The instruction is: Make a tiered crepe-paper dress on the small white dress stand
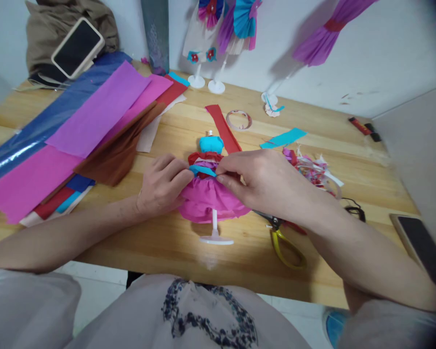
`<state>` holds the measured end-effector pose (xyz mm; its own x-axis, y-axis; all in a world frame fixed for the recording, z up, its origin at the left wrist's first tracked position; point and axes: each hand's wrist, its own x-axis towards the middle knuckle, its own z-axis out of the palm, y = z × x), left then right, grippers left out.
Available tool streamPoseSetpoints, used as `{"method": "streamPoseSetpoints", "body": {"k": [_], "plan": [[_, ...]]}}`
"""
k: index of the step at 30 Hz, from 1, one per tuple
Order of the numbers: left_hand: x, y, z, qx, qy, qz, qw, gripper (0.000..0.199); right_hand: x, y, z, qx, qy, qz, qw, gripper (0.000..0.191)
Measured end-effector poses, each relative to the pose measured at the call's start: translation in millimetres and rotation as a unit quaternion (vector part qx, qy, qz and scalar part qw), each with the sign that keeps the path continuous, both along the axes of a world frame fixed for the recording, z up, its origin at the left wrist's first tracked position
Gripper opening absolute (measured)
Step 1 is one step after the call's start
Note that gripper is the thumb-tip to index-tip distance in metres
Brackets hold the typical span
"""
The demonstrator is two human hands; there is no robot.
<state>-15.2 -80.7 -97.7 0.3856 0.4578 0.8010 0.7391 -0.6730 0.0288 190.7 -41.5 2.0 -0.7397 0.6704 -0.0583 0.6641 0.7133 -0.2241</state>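
A small dress form [211, 145] on a white stand [216, 237] lies on the table in front of me. It wears a blue bodice, a red ruffle and a pink crepe paper skirt [212, 198]. Across its waist runs a blue paper strip [204, 170]. My left hand [163, 184] is closed on the strip's left end, fingers against the dress. At the other end, my right hand [256, 177] pinches the strip between thumb and forefinger.
Sheets of coloured crepe paper [101, 111] lie at left. Yellow-handled scissors [285, 247] rest under my right forearm, near paper scraps [312, 169]. A tape roll [239, 119], red strip [223, 128] and blue piece [285, 138] lie beyond. Dressed forms [203, 39] stand along the wall.
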Motion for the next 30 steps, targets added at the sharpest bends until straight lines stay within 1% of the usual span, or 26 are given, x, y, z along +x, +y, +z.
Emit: {"method": "streamPoseSetpoints", "body": {"k": [3,5,9,12,18,20,25,30], "plan": [[1.5,0.7,-2.1,-0.015,-0.014,0.006,1.0,0.015,-0.3,-0.2,0.3,-0.004,-0.001,0.0,1.0,0.025],[2.9,0.7,-3.0,-0.048,-0.038,0.017,0.998,0.017,0.3,0.2,-0.6,-0.001,0.006,-0.002,1.0,0.024],[5.7,0.5,-3.6,-0.121,-0.125,0.019,0.984,0.017,0.6,0.9,-2.0,0.0,0.014,-0.009,1.0,0.025],[7.5,0.6,-4.9,-0.15,-0.173,0.015,0.973,0.017,-0.2,0.7,-1.6,-0.008,0.01,-0.011,1.0,0.025],[8.9,-0.5,-7.2,-0.114,-0.164,0.024,0.98,0.014,1.2,-0.8,-2.6,-0.014,-0.009,-0.015,1.0,0.024],[7.1,-1.3,-6.7,-0.103,-0.142,0.018,0.984,0.014,2.3,-1.2,-3.8,-0.013,-0.015,-0.015,1.0,0.024],[2.5,-4.0,-6.2,-0.05,-0.078,0.005,0.996,0.014,4.2,-2.5,-6.0,-0.015,-0.023,-0.027,0.999,0.022],[3.6,-5.3,-7.6,-0.036,-0.067,0.013,0.997,0.018,4.9,-8.6,-4.1,0.01,-0.011,-0.012,1.0,0.016]]}}
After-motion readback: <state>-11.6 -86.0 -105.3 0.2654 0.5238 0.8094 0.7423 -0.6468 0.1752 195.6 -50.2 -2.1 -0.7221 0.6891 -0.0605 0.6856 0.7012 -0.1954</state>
